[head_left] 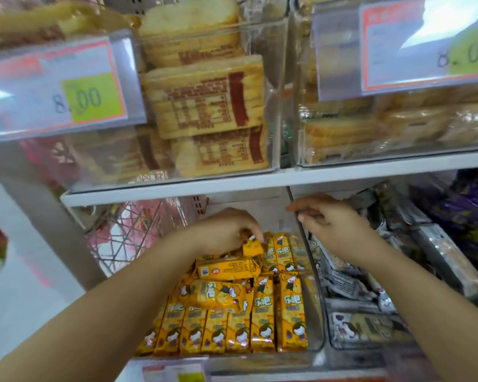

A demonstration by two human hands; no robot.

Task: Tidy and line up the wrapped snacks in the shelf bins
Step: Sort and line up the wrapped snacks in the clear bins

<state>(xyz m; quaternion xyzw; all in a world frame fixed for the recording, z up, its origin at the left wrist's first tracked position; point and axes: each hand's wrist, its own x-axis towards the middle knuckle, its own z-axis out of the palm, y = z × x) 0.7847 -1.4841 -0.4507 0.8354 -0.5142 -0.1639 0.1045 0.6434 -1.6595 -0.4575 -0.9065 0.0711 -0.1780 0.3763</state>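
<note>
A clear bin (316, 321) on the lower shelf holds several yellow wrapped snack bars; a front row (232, 329) stands upright side by side. Two bars lie crosswise on top: one (228, 268) with its back label up, one (221, 295) tilted below it. My left hand (226, 230) reaches deep into the bin and pinches a small yellow bar (252, 248) by its end. My right hand (329, 224) grips the clear divider wall (301, 224) between this bin and the one to the right, fingers curled over its top edge.
The neighbouring bin (370, 326) on the right holds grey and white wrapped snacks. Purple packets (464, 213) lie further right. The upper shelf (232, 186) carries clear bins of wrapped toast slices (204, 100) with price tags. A wire basket (138, 230) stands at left.
</note>
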